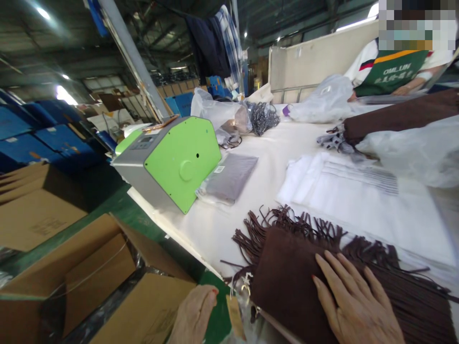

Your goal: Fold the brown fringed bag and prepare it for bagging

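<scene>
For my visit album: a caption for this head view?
Right hand flat on a brown fringed scarf, left hand at the table edge.

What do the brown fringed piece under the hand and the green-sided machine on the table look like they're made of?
The brown fringed piece under the right hand looks like soft matte woven or knitted fabric, judging by its twisted tassel strands. The green-sided machine seems to have smooth painted metal or plastic panels with a slight sheen; which one is unclear.

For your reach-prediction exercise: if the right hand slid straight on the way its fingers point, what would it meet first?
The right hand lies flat on the brown folded fabric, fingers pointing up-left; it would probably first cross the fabric's fringe.
</scene>
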Demonstrator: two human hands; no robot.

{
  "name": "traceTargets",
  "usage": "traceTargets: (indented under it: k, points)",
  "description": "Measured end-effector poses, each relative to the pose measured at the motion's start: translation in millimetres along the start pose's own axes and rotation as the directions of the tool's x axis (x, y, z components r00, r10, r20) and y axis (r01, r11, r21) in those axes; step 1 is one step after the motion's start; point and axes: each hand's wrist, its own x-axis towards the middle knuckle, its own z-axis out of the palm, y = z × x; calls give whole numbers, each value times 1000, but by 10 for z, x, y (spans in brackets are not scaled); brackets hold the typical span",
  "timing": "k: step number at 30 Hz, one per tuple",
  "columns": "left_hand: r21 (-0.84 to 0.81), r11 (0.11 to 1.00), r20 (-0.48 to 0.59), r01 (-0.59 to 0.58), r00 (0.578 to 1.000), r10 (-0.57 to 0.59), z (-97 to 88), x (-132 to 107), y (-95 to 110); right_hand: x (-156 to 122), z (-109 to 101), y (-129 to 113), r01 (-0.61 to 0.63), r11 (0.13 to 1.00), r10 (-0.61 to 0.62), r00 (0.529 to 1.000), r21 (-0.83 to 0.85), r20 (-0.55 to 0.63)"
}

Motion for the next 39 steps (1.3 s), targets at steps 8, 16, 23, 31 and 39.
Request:
traceTargets:
  k: [8, 16, 23, 31, 39]
  points:
    - [-338, 677, 231, 654, 755, -614, 327, 172, 429, 21, -31, -11, 37, 997, -37, 999, -61, -3]
    - [-21, 962, 64, 271, 961, -269, 289, 233, 417, 22, -42, -5, 71, 994, -73, 997, -85, -24]
    - [352, 896, 144, 271, 930, -338, 115, 607, 385, 22, -33, -11, 31, 997, -34, 998, -75, -44]
    - [153, 978, 9, 141, 989, -145, 84, 587, 396, -3, 1, -10, 15, 999, -17, 999, -49, -48]
    - [33, 994, 52, -102, 994, 100, 277, 558, 270, 16, -36, -9, 19, 998, -22, 999, -61, -46]
